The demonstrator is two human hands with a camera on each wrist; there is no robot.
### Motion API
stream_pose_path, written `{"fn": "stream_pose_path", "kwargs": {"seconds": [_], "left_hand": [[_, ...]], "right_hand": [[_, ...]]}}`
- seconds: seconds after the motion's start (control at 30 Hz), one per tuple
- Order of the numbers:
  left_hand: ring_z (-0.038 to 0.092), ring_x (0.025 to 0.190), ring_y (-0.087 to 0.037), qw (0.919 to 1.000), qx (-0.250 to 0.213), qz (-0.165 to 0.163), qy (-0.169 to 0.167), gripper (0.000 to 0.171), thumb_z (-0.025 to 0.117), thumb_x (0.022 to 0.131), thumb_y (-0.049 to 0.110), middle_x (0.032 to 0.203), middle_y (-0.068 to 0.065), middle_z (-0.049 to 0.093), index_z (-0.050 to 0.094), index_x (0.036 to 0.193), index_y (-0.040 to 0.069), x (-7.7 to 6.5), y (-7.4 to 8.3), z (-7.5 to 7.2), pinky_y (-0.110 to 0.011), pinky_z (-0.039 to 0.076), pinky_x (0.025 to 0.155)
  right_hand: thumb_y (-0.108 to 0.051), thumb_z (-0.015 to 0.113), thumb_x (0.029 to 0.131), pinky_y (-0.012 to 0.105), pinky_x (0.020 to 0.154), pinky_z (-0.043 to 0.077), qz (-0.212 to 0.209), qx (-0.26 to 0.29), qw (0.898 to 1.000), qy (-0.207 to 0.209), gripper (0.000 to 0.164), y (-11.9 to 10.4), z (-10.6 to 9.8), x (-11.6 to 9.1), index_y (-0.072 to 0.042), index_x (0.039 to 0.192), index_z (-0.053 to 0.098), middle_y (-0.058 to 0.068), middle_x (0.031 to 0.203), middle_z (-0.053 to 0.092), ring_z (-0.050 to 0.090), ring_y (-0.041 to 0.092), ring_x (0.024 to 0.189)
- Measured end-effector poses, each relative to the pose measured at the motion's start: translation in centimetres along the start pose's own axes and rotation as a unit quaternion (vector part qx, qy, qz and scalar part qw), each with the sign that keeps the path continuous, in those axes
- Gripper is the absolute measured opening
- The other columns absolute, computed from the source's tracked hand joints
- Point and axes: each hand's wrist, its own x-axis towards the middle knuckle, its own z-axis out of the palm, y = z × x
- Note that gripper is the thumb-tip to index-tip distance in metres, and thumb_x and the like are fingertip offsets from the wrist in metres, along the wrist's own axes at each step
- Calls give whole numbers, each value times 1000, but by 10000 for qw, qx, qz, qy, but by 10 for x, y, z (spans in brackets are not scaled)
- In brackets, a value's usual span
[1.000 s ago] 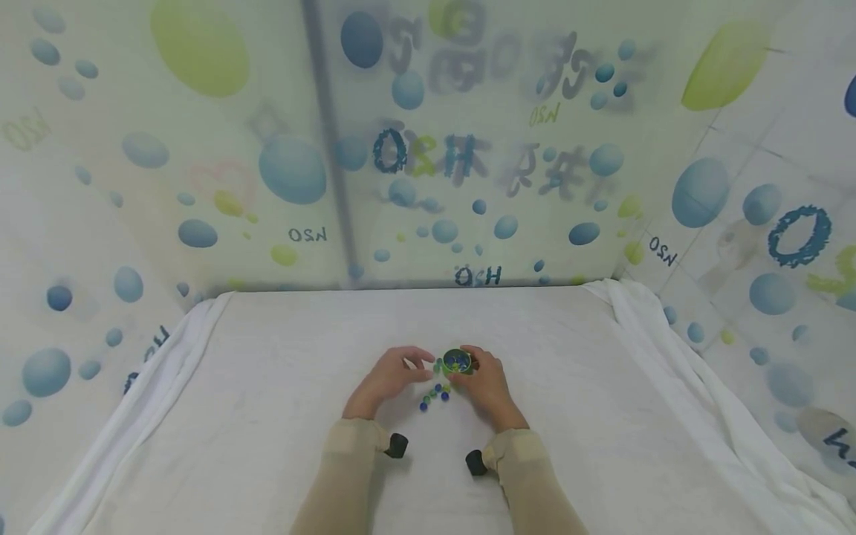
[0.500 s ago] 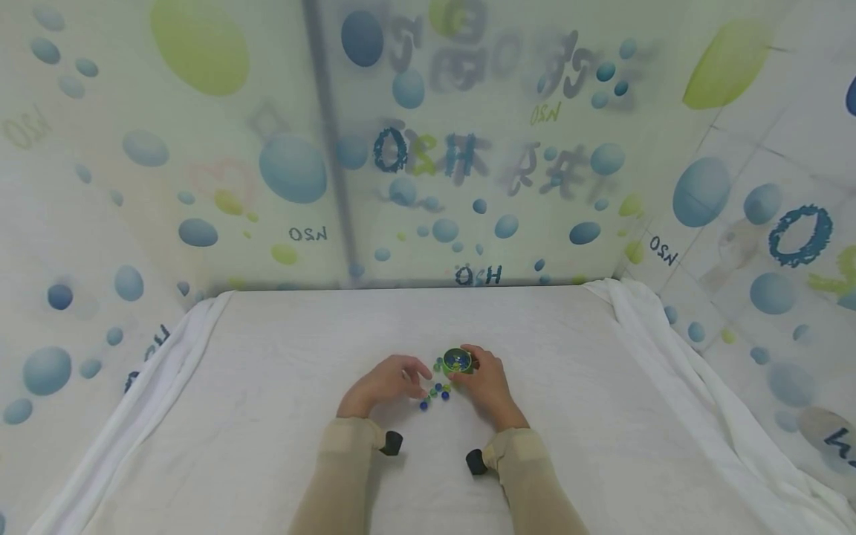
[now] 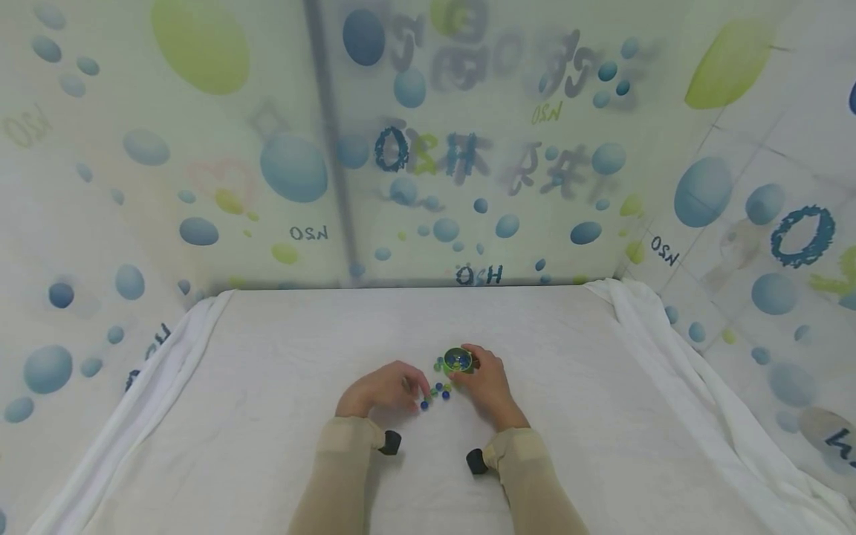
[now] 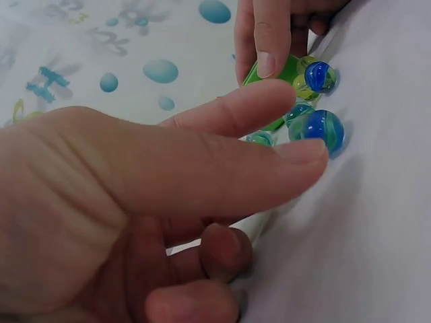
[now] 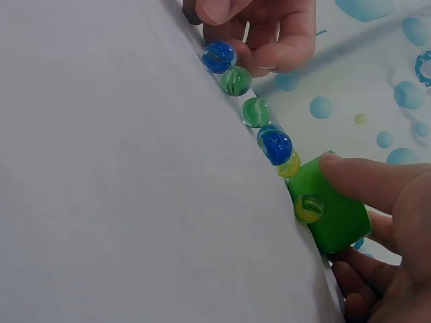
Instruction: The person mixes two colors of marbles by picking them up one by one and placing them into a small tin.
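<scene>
My right hand [image 3: 487,379] holds a small green cup [image 5: 322,232] upright on the table, thumb on the near side and fingers round the far side. Blue and yellow-green marbles show inside the cup in the head view. My left hand [image 3: 384,390] hovers low at the left end of a loose row of marbles, thumb and index finger apart. The nearest of these is a blue marble [image 5: 219,57], right by the fingertips; the thumb tip overlaps it in the left wrist view. Behind it lie a green marble [image 5: 256,112], another blue marble [image 5: 275,145] and a yellow-green marble [image 5: 309,208] beside the cup.
A white cloth [image 3: 301,334] covers the table, bunched into folds [image 3: 645,327] along the right side. Pale green marbles [image 3: 438,364] lie just left of the cup. Behind stands a wall [image 3: 428,215] printed with blue and green bubbles.
The left hand has drawn back from beside the cup, toward the body, to the blue marble at the row's near end. The right hand and the cup have stayed in place.
</scene>
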Motion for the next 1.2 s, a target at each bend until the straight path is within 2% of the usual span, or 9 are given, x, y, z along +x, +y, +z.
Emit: {"fn": "stream_pose_path", "kwargs": {"seconds": [0.23, 0.43, 0.8, 1.2], "left_hand": [[48, 67, -14, 9999, -30, -45, -94, 36, 72, 66, -10, 68, 3, 54, 77, 88, 19, 1, 0, 2, -31, 40, 66], [48, 62, -13, 9994, 276, -208, -28, 37, 72, 67, -11, 65, 3, 55, 78, 85, 21, 3, 3, 6, -29, 40, 60], [49, 63, -14, 9984, 386, -384, 156, 29, 76, 69, -6, 66, 2, 57, 77, 80, 22, 4, 6, 10, -30, 40, 60], [49, 63, -15, 9986, 287, -391, 210, 23, 79, 72, 0, 64, 0, 55, 76, 81, 21, 4, 6, 10, -30, 39, 61]], "right_hand": [[-25, 81, 79, 47, 95, 41, -36, 11, 10000, 11, 62, 0, 0, 0, -13, 134, 55, 10, 121, 57, 48, 29, 112], [-24, 82, 78, 47, 95, 41, -43, 17, 10000, 30, 62, 0, -1, 0, -14, 134, 56, 9, 120, 58, 49, 29, 112], [-24, 82, 78, 47, 95, 41, -115, -17, 9999, 37, 62, 0, 0, 0, -12, 133, 56, 10, 118, 58, 49, 30, 111], [-24, 82, 78, 46, 95, 42, 12, 33, 10000, -2, 63, -3, -1, 0, -13, 134, 56, 10, 119, 58, 49, 29, 112]]}}
